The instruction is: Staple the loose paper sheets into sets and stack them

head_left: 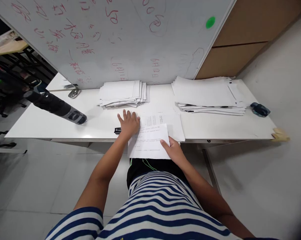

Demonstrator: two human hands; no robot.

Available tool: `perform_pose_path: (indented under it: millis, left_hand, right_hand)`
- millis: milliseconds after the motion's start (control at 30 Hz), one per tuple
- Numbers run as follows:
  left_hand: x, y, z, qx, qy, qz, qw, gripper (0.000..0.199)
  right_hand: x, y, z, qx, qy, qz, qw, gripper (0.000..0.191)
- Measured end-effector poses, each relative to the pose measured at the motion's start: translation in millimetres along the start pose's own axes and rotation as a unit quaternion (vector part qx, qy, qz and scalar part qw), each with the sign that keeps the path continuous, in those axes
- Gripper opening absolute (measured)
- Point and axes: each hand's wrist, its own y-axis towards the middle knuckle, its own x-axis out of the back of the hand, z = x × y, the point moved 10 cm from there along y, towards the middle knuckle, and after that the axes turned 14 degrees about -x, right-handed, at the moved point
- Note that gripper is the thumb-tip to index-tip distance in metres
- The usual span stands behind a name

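Printed white paper (150,143) hangs partly over the front edge of the white table, in front of my body. My right hand (174,150) grips its right side, thumb on top and fingers beneath. With its fingers spread, my left hand (129,123) rests at the paper's upper left corner. More printed sheets (174,125) lie flat on the table behind the held paper. A small black object (117,130), possibly a stapler, sits just left of my left wrist, partly hidden by it.
Two paper stacks, left (120,93) and right (205,93), stand before a whiteboard (130,43). A black bottle (57,106) lies or leans at the left, near a mouse (74,93). A dark object (260,109) sits at the right edge.
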Motion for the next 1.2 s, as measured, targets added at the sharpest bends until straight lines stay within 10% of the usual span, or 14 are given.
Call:
perform_pose_path:
  millis: [300,467,800,1200]
  left_hand:
    - [52.5,-33.9,20.4,-0.005,-0.196,-0.181,0.964,0.047]
    - [24.6,-59.6,40.5,-0.007,-0.021,-0.086,0.996,0.035]
    - [20.0,-62.6,47.0,0.032,0.071,-0.174,0.982,0.04]
    - [21.7,-63.6,45.5,0.027,0.1,-0.182,0.978,0.041]
  right_hand:
    - [-3.2,-6.6,-5.0,0.015,-0.018,0.009,1.0,0.041]
    - [6.0,-6.5,12.0,0.031,-0.018,0.026,0.999,0.04]
    - [97.7,-24.2,24.0,0.078,0.058,-0.082,0.992,0.05]
    - [73.2,-5.0,1.5,0.061,0.103,-0.062,0.991,0.05]
